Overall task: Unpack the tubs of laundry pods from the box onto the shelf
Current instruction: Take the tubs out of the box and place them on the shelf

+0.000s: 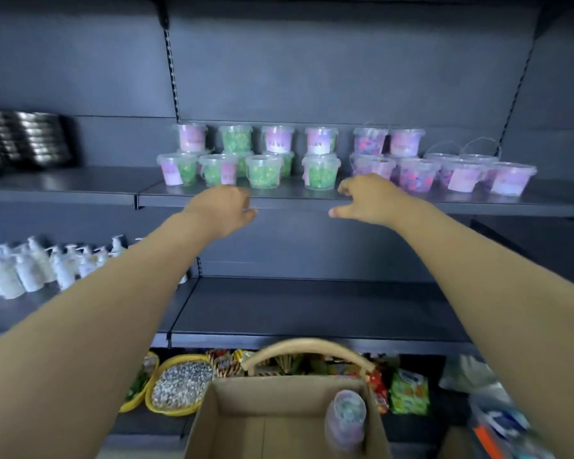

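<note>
"On the shelf (295,198), how far along?"

"Nearly done, I'd say: two rows of tubs (264,172) stand there, green left, purple right. One tub (345,419) lies in the box (232,422)."

"And the grips?"

"Empty, fingers loosely curled: left grip (224,207) and right grip (368,200) hover at the shelf edge, that last tub well below both."

One cardboard box (272,397), one tub (345,420) inside, six upper-tier tubs (277,139), two yellow baskets (183,357)

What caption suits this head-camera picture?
Left hand and right hand hover before clear plastic tubs on dark metal shelf; one tub in cardboard box.
</note>
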The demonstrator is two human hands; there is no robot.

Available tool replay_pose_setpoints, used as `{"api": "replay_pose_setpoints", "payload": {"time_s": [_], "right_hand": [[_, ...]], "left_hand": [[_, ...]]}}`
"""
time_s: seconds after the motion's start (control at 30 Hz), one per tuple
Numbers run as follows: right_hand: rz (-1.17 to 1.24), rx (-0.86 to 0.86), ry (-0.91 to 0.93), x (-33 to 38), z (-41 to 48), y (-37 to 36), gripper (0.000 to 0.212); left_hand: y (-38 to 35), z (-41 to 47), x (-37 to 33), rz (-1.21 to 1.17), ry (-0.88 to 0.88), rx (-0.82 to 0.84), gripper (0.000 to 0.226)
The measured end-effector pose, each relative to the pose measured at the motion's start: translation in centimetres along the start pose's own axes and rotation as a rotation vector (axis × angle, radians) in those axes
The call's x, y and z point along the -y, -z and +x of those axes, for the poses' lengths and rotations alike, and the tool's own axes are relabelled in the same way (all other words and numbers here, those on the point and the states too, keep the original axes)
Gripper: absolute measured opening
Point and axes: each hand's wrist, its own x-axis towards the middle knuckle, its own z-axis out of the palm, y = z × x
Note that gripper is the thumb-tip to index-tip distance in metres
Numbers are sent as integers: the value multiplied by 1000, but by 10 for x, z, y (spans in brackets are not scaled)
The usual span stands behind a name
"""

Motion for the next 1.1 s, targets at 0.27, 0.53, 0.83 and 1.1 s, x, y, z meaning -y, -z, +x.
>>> {"api": "replay_pose_setpoints", "payload": {"time_s": [0.27,0.53,0.83,1.1], "right_hand": [[182,115,-100,24,-89,-37,59],[330,288,-315,30,-136,-141,42],[312,478,-514,22,-172,-263,22],[407,554,-635,-10,-196,-351,25]], "left_hand": [[-28,-79,5,-229,101,29,30],[-131,-98,0,-357,-7,161,30],[-257,-112,-10,-511,-11,398,27],[-360,-109,-43,-532,25,647,30]]}}
